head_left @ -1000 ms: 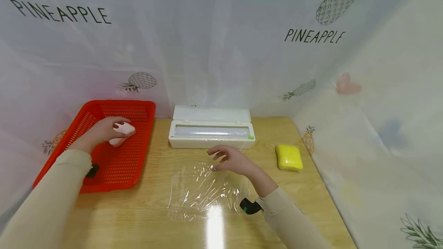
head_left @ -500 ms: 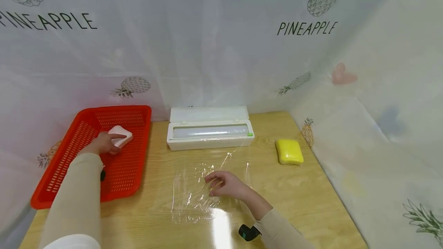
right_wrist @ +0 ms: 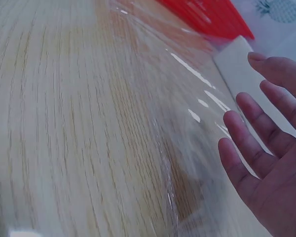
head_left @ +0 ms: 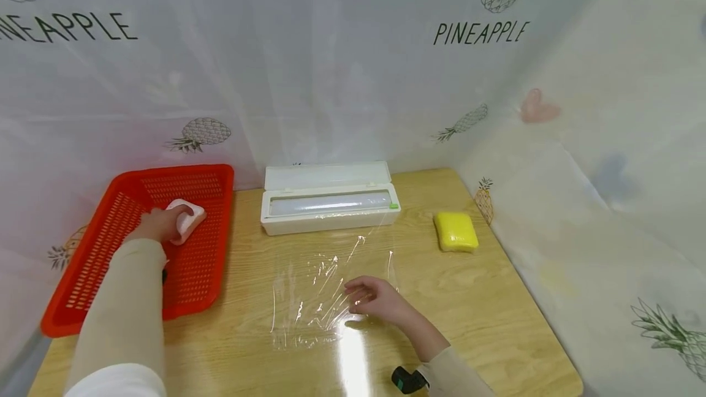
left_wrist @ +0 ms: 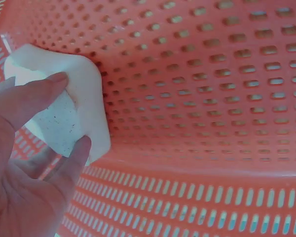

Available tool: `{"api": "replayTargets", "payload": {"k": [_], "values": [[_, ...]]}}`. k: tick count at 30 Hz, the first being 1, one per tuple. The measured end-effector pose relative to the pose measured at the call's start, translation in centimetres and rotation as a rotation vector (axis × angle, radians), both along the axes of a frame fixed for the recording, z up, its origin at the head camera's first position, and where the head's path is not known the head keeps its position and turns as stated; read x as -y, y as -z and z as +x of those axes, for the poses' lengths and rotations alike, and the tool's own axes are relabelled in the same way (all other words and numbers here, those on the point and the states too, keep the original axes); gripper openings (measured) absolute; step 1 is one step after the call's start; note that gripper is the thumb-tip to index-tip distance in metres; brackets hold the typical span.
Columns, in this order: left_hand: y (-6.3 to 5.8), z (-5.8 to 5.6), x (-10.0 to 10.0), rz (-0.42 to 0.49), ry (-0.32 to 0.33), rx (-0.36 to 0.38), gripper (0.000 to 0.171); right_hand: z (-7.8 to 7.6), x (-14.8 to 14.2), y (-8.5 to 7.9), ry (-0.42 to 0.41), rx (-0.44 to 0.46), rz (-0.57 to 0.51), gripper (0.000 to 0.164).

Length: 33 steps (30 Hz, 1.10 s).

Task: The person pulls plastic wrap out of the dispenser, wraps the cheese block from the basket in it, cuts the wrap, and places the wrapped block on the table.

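Observation:
Inside the red plastic basket (head_left: 217,250), my left hand (head_left: 157,225) grips a white rounded block (head_left: 191,222) with a pinkish side. The left wrist view shows the thumb and a finger of that left hand (left_wrist: 34,148) spread across the block (left_wrist: 84,89), which has small dark specks. A clear sheet of cling film (head_left: 309,299) lies on the table, its far end running to the white dispenser box (head_left: 331,222). My right hand (head_left: 380,300) hovers over the film's right side. Its fingers are loosely bent and hold nothing, as the right wrist view shows too (right_wrist: 271,143).
The dispenser's lid (head_left: 328,176) stands raised, with the film roll (head_left: 331,203) inside. A yellow block (head_left: 456,231) with a shiny wrapped surface lies at the right of the wooden table (head_left: 485,323). Printed white sheeting (head_left: 331,78) hangs behind.
The right hand has moved toward the table's near edge, away from the dispenser. The left hand stays at the white block, which has turned slightly in the basket. The head view has shifted a little.

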<state>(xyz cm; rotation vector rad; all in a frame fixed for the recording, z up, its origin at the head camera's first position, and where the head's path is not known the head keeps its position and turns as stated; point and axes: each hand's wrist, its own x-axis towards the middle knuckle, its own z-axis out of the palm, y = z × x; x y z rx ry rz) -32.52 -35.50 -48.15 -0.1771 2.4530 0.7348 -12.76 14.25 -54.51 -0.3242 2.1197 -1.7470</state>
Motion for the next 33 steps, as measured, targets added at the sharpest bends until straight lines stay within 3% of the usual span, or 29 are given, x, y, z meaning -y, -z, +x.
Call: {"api": "replayTargets", "payload": {"k": [4, 7, 9, 13, 18, 22, 26, 29, 33], "values": [[-0.4, 0.4, 0.3, -0.052, 0.125, -0.099, 0.067, 0.7, -1.2, -0.3, 0.047, -0.017, -0.007, 0.044], [-1.0, 0.8, 0.7, -0.127, 0.272, -0.236, 0.054, 1.4, -2.0, -0.5, 0.064, -0.04, -0.006, 0.043], [-1.6, 1.2, 1.0, -0.159, 0.328, -0.338, 0.053, 1.8, -2.4, -0.6, 0.075, -0.053, -0.012, 0.044], [-3.3, 2.3, 1.5, -0.135, 0.338, -0.486, 0.053, 2.4, -3.1, -0.7, 0.121, -0.044, -0.048, 0.046], [-5.3, 4.5, 1.4, -0.004, 0.299, -0.568, 0.056, 2.6, -3.3, -1.1, 0.156, -0.011, -0.073, 0.046], [-7.4, 7.5, -1.3, 0.124, 0.309, -0.676, 0.056, 2.8, -3.0, -1.7, 0.154, -0.013, -0.094, 0.048], [-8.8, 11.2, -5.7, 0.236, 0.322, -0.723, 0.054, 3.0, -2.0, -2.4, 0.137, -0.032, -0.126, 0.048], [-8.7, 13.9, -9.0, 0.297, 0.347, -0.715, 0.054, 3.2, -0.9, -2.9, 0.108, -0.046, -0.157, 0.047], [-7.6, 16.3, -13.0, 0.35, 0.409, -0.74, 0.054, 3.4, 0.4, -3.8, 0.077, -0.077, -0.203, 0.045]]}}
